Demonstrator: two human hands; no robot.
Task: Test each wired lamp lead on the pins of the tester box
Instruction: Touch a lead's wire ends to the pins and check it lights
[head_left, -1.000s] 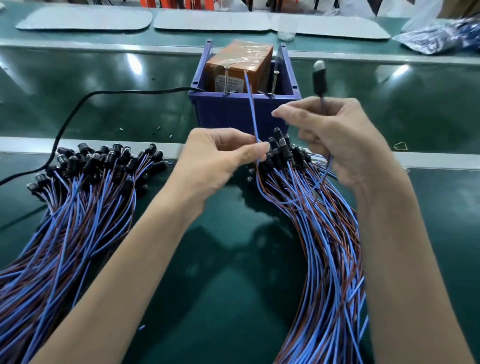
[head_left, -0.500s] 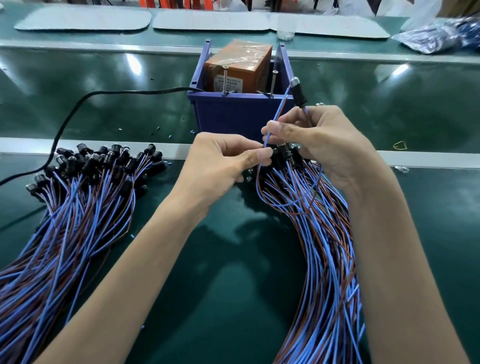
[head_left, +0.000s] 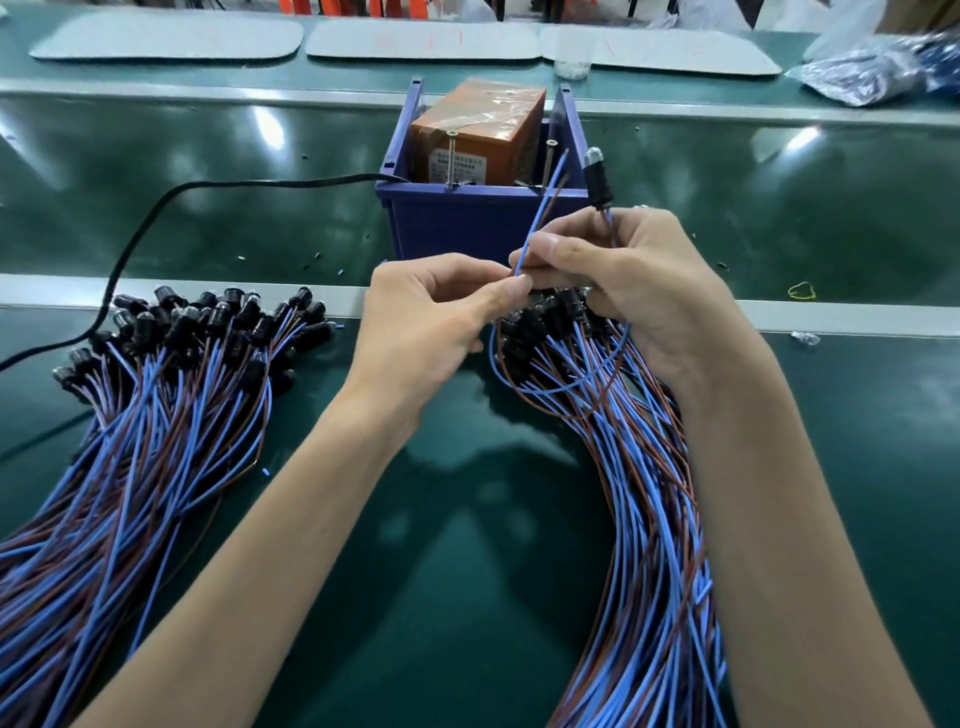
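Lead (head_left: 540, 208) pinched, L hand (head_left: 431, 332) | lamp (head_left: 597, 176) up, R hand (head_left: 634, 280)

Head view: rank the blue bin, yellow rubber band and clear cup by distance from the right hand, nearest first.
1. Blue bin, just ahead of the right hand.
2. Yellow rubber band, to its right.
3. Clear cup, beyond the bin.

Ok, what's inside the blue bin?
An orange tester box wrapped in clear film, two upright screw pins in front of it. The front wall of the blue bin hides the box's base.
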